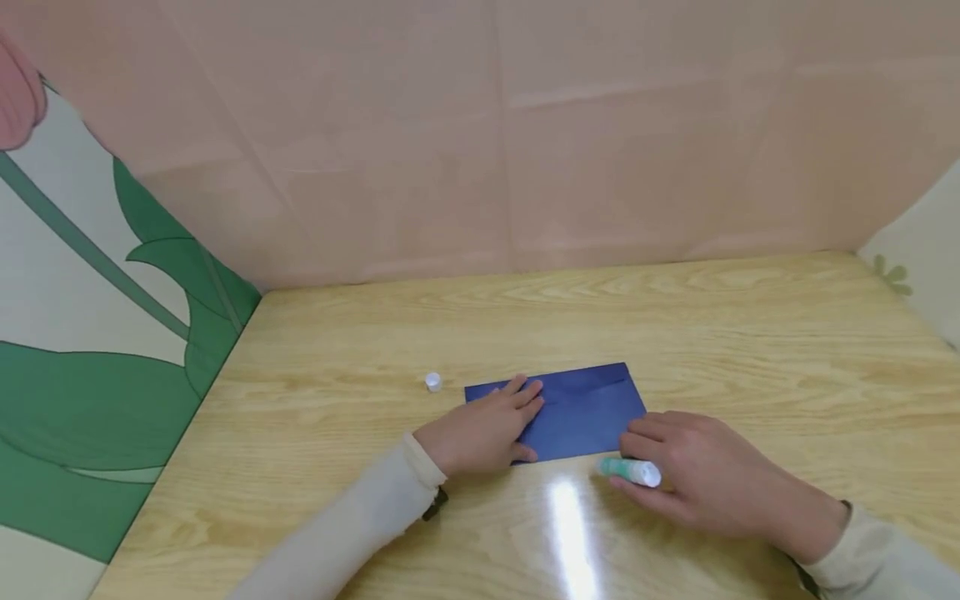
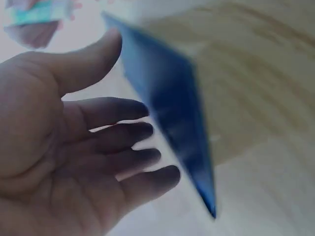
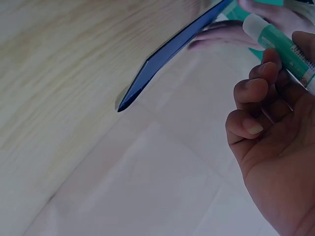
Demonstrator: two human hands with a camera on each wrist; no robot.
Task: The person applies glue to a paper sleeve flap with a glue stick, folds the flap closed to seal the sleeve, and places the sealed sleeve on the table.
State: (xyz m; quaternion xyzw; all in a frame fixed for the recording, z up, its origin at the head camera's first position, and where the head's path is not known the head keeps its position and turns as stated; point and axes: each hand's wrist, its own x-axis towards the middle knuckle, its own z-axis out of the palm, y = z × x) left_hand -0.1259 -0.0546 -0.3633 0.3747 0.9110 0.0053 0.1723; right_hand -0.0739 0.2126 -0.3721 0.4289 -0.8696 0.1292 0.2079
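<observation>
A dark blue envelope (image 1: 585, 417) lies on the wooden table in the head view. My left hand (image 1: 487, 429) rests on its left part with the fingers spread. In the left wrist view, the fairly straight fingertips of that hand (image 2: 78, 147) are at the envelope (image 2: 172, 98), which is blurred. Just off the envelope's lower right corner, my right hand (image 1: 705, 471) holds a green and white glue stick (image 1: 632, 472). The right wrist view shows the uncapped glue stick (image 3: 285, 49) between thumb and fingers, its white end toward the envelope (image 3: 167, 54).
A small white cap (image 1: 432, 382) stands on the table (image 1: 315, 442), left of the envelope. Behind the table hangs a pinkish sheet (image 1: 510, 167). A panel with printed green leaves (image 1: 82, 408) borders the left side, and a pale panel (image 1: 926, 250) the right.
</observation>
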